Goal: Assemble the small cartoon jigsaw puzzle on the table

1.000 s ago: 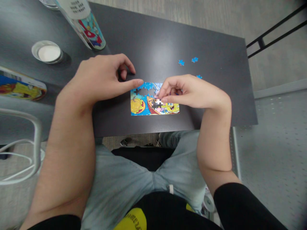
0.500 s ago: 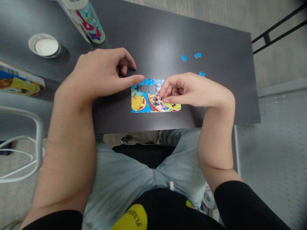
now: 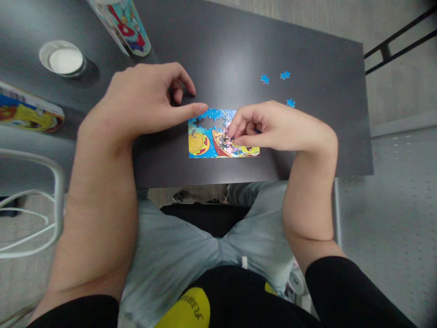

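While the left hand (image 3: 146,98), loosely curled and gripping nothing, has its thumb tip at the far left corner of the puzzle (image 3: 216,142), the right hand (image 3: 269,125) bends over it with thumb and fingertips close together; whether they pinch anything, I cannot tell. The puzzle lies on the bench (image 3: 221,68) between the 2 hands, 3 blue pieces (image 3: 265,79) beyond the right, a tall canister (image 3: 128,28) beyond the left.
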Action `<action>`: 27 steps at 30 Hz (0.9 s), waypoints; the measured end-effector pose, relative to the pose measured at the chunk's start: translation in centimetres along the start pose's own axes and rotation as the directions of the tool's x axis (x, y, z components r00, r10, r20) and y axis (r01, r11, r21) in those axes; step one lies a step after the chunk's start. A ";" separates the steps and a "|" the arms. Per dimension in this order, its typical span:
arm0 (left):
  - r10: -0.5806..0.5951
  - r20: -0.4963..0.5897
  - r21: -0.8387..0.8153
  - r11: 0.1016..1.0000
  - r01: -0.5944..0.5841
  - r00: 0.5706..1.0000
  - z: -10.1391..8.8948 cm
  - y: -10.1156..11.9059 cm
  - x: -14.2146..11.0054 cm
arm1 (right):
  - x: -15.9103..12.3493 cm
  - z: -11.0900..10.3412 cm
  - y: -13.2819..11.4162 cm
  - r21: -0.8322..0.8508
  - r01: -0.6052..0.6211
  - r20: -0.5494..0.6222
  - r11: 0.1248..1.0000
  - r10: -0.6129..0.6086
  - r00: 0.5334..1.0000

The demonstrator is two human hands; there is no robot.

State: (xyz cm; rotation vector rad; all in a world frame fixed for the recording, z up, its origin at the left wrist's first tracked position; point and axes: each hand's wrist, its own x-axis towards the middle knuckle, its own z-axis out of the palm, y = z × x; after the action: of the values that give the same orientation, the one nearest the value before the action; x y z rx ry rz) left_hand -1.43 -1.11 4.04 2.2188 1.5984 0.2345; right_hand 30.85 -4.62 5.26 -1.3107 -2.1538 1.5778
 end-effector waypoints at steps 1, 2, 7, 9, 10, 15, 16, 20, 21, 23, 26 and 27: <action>0.005 -0.014 -0.006 1.000 -0.006 1.000 0.1 -0.1 0.0 | -0.1 -0.2 -0.1 -0.005 0.002 0.003 1.000 -0.002 1.000; 0.009 -0.023 -0.011 1.000 -0.009 1.000 0.1 -0.1 0.0 | -0.3 -0.4 -0.2 -0.015 0.008 -0.001 1.000 -0.008 1.000; 0.015 -0.012 -0.031 0.999 -0.016 1.000 0.2 -0.4 -0.1 | -0.8 -1.4 -0.2 -0.100 0.038 -0.072 0.994 -0.045 0.996; 0.009 -0.007 -0.031 0.999 -0.010 1.000 0.1 -0.3 0.0 | -0.7 -1.6 0.0 -0.135 0.082 -0.071 0.987 -0.092 0.993; 0.011 -0.009 -0.030 0.999 -0.011 1.000 0.1 -0.3 0.0 | -0.7 -1.6 0.1 -0.149 0.104 -0.067 0.983 -0.115 0.991; -0.011 -0.003 -0.044 0.999 0.011 1.000 0.1 0.0 0.0 | -0.4 -1.3 0.2 -0.121 0.093 -0.064 0.988 -0.102 0.993; -0.018 0.001 -0.043 0.999 0.018 1.000 0.1 0.0 0.0 | -0.4 -1.2 0.3 -0.099 0.083 -0.062 0.992 -0.090 0.994; -0.004 -0.010 -0.026 1.000 0.004 1.000 0.1 0.1 0.1 | -0.3 -0.8 0.8 0.023 0.051 -0.104 0.998 -0.048 0.993; 0.005 -0.013 -0.027 1.000 -0.005 1.000 0.1 0.2 0.0 | -0.3 -0.8 0.9 0.052 0.044 -0.119 0.998 -0.038 0.992; 0.019 -0.014 -0.026 0.999 -0.020 1.000 0.1 0.3 0.0 | -0.2 -0.6 1.0 0.099 0.031 -0.130 0.995 -0.018 0.991; 0.011 0.000 -0.026 1.000 -0.011 1.000 0.0 0.4 0.0 | -0.1 -0.3 0.8 0.146 0.035 -0.120 0.989 -0.017 0.993; 0.002 0.004 -0.024 1.000 -0.002 1.000 0.0 0.5 -0.1 | -0.1 -0.2 0.6 0.156 0.041 -0.118 0.987 -0.022 0.993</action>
State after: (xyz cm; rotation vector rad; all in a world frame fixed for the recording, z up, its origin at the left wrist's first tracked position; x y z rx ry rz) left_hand -1.05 -1.29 4.26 2.2020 1.5832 0.2480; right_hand 31.37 -4.48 4.85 -1.2786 -1.9285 1.5827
